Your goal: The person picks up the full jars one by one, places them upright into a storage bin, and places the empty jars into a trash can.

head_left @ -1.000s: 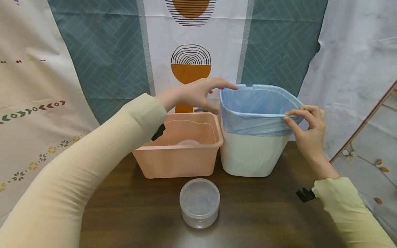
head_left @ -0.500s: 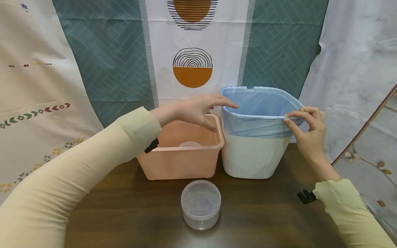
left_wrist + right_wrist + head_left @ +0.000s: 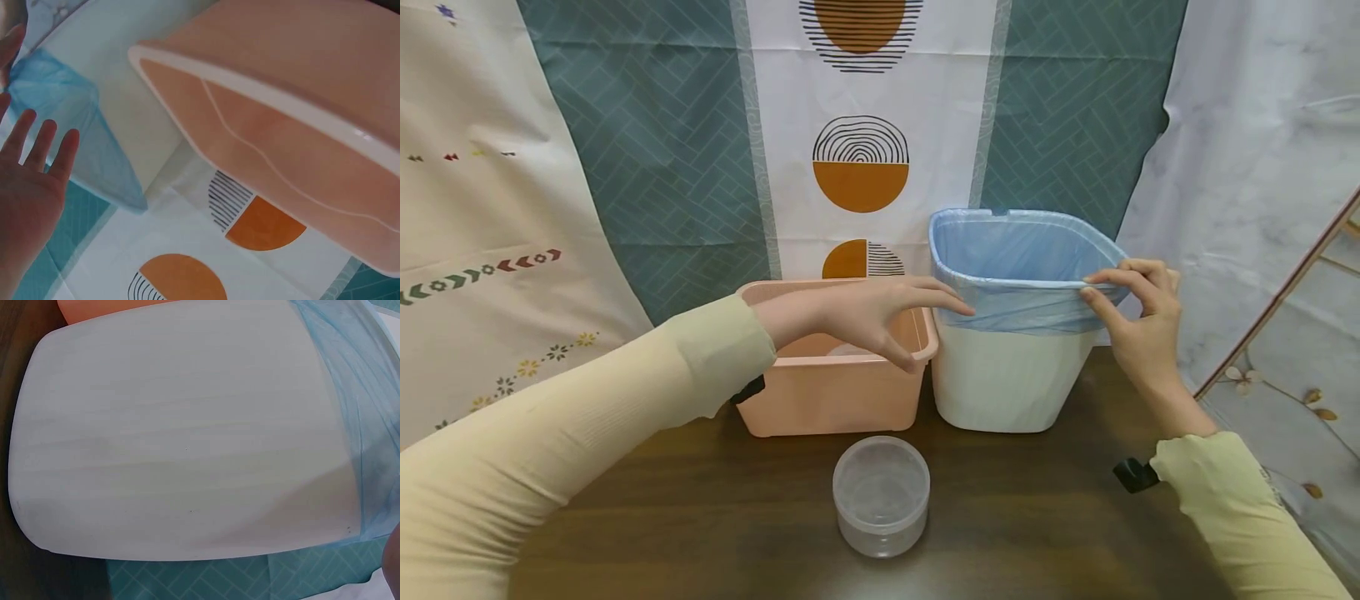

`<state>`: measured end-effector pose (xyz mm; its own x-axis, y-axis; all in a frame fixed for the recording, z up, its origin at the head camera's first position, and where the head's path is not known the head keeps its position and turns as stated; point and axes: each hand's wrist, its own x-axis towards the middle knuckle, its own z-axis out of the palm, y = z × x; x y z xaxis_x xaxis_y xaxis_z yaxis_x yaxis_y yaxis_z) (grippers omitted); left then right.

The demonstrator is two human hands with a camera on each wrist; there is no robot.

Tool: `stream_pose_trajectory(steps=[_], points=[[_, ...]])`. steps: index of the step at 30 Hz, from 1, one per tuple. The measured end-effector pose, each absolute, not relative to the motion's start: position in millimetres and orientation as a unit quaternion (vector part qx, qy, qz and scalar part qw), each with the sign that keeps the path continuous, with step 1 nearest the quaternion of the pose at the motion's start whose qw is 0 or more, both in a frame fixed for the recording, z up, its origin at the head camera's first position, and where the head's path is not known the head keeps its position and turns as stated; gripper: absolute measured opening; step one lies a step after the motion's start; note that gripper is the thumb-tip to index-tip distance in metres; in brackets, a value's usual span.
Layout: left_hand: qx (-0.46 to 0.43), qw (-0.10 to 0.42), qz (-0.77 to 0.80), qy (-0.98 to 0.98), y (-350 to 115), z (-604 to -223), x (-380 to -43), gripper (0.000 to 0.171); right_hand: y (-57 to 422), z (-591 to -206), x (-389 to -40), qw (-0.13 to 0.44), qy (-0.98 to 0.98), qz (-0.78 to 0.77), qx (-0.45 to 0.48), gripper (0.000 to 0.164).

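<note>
A white trash bin stands on the table, lined with a translucent blue trash bag folded down over its rim. At the front right corner my right hand pinches the bag's edge at the rim between thumb and fingers. My left hand hovers over the pink basin, fingers spread and holding nothing. Its fingertips overlap the bag's left side in the head view. In the left wrist view the straight fingers of the left hand appear beside the bag. The right wrist view shows mostly the bin's white wall.
A round clear lidded container sits on the dark wooden table in front of the basin. Something pale and rounded lies inside the basin, partly hidden by the left hand. Patterned cloths hang behind and at both sides.
My left hand has come down from beside the bin's back left rim to in front of the basin's opening. My right hand has stayed at the bag's front right edge.
</note>
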<state>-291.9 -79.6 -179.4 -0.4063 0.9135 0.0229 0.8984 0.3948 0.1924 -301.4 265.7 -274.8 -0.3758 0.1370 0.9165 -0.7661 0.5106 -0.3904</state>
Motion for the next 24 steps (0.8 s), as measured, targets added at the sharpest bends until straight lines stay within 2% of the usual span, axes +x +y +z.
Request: stream_pose_trajectory(steps=[5, 10, 16, 24], points=[[0.569, 0.044, 0.082, 0.817, -82, -190, -285, 0.073, 265, -274, -300, 0.512, -0.703, 0.442, 0.220, 0.015], [0.580, 0.083, 0.100, 0.804, -82, -211, -277, 0.077, 262, -272, -299, 0.510, -0.704, 0.443, 0.220, 0.015], [0.573, 0.115, 0.041, 0.811, -79, -244, -265, 0.085, 259, -270, -293, 0.509, -0.699, 0.450, 0.222, 0.015], [0.572, 0.164, 0.069, 0.800, -87, -271, -262, 0.088, 252, -266, -285, 0.506, -0.701, 0.449, 0.226, 0.014]])
